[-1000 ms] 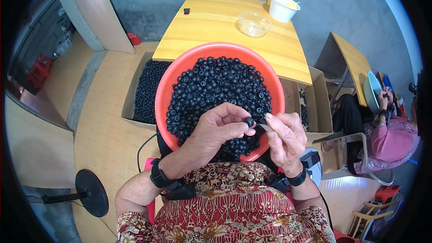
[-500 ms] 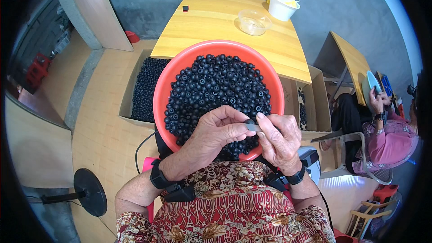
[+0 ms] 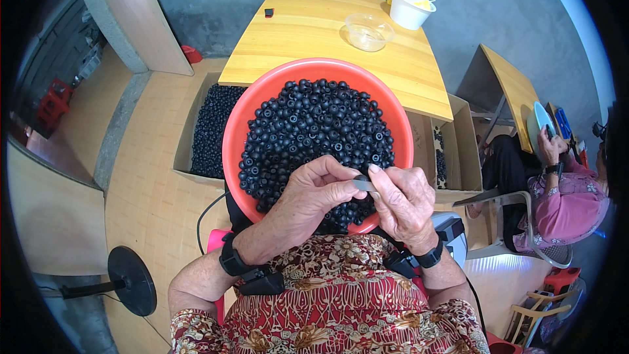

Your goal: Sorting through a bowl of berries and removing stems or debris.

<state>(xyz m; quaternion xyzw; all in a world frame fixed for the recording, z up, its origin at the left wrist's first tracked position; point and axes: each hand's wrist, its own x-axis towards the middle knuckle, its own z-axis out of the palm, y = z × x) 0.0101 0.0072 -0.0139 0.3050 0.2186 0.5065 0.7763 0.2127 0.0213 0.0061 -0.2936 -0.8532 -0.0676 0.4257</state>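
A large red-orange basin (image 3: pixel 229 147) sits in front of my body, filled with many small black round pieces (image 3: pixel 314 124) that have holes in them. Above its near right part, my left hand (image 3: pixel 321 187) pinches one black piece (image 3: pixel 360 177) between thumb and forefinger. My right hand (image 3: pixel 405 203) is closed against it from the right, gripping a short flat grey strip (image 3: pixel 364 185) that looks like a small blade. The strip lies against the underside of the piece, close to my left thumb tip. Fingers partly cover both items.
Beyond the basin stands a yellow wooden table (image 3: pixel 295 33) with a clear bowl (image 3: pixel 369 33) and a white tub (image 3: pixel 411 10). Cardboard boxes (image 3: pixel 190 137) of black pieces flank the basin. At right, a seated person (image 3: pixel 567 203) holds a light-blue bowl (image 3: pixel 540 124). A black round stand (image 3: pixel 131 280) is at left.
My right hand and the grey strip have shifted slightly left, closer to my left thumb. My left hand stays nearly in place, still pinching the black piece.
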